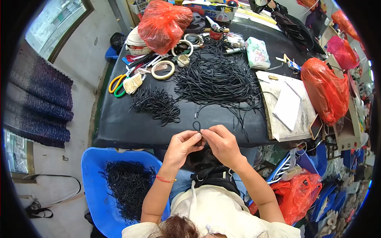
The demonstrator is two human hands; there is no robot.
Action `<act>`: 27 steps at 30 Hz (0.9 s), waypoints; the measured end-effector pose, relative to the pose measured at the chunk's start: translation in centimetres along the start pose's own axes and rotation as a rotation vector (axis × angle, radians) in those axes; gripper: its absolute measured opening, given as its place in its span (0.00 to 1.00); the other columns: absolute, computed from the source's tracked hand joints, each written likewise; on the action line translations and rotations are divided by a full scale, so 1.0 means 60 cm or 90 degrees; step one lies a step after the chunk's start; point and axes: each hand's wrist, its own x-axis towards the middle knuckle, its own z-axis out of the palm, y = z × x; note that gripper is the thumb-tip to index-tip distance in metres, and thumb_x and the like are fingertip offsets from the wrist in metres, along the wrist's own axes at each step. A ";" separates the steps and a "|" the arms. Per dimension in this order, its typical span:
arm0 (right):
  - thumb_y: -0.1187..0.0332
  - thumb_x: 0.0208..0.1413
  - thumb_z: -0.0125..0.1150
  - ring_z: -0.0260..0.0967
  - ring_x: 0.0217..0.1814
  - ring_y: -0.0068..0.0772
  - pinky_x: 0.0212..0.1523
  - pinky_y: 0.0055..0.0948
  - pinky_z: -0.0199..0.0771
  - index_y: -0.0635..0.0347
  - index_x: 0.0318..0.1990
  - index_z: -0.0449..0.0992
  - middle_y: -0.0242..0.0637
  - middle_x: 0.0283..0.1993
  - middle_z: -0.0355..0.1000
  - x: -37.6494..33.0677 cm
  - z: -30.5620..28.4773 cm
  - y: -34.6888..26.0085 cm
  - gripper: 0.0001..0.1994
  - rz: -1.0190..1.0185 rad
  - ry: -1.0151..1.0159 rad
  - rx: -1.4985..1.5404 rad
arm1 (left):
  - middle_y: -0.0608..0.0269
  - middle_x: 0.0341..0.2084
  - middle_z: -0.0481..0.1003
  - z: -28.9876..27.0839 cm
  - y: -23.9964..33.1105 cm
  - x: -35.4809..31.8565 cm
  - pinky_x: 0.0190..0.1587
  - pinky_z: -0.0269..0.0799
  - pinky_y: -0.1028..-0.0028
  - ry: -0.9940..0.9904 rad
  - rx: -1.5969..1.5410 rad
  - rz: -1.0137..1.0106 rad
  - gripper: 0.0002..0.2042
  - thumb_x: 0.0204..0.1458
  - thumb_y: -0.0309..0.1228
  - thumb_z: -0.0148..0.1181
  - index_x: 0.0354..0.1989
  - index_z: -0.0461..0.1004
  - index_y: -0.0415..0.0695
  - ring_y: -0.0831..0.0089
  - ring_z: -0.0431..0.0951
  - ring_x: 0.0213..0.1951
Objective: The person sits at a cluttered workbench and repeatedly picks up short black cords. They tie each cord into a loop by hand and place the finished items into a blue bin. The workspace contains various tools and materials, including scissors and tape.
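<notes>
Two hands at near edge of black table (pixel 131 127). Left hand (pixel 183 144) and right hand (pixel 222 142) meet fingertip to fingertip, both pinched shut on one black cord (pixel 196 127). Cord forms single small loop standing above fingers, loop end pointing away from person, long axis running toward table's far side. Three cord heaps: big pile (pixel 216 77) mid-table, small pile (pixel 155 104) to its left, third in blue bin (pixel 93 166) at person's left. Two tape rolls (pixel 162 70) near scissors (pixel 118 84).
</notes>
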 end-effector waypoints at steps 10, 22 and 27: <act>0.66 0.42 0.55 0.62 0.35 0.34 0.35 0.29 0.60 0.56 0.23 0.68 0.35 0.29 0.63 0.016 -0.033 -0.002 0.06 -0.181 -0.059 -0.138 | 0.66 0.27 0.71 -0.038 0.002 -0.021 0.31 0.64 0.80 -0.154 0.631 0.166 0.08 0.54 0.25 0.53 0.42 0.68 0.37 0.79 0.69 0.27; 0.74 0.50 0.52 0.67 0.31 0.43 0.32 0.34 0.67 0.66 0.32 0.70 0.44 0.28 0.67 -0.043 -0.016 -0.010 0.05 0.108 0.069 0.321 | 0.63 0.32 0.71 0.045 0.002 -0.022 0.34 0.66 0.83 0.036 0.229 0.138 0.13 0.54 0.27 0.54 0.47 0.67 0.35 0.80 0.70 0.32; 0.74 0.55 0.50 0.73 0.35 0.26 0.38 0.23 0.73 0.65 0.41 0.74 0.38 0.34 0.75 -0.038 -0.044 -0.018 0.10 0.336 -0.112 0.696 | 0.59 0.31 0.73 0.041 -0.017 -0.012 0.35 0.69 0.81 0.099 0.245 0.163 0.08 0.50 0.22 0.56 0.37 0.71 0.33 0.77 0.73 0.32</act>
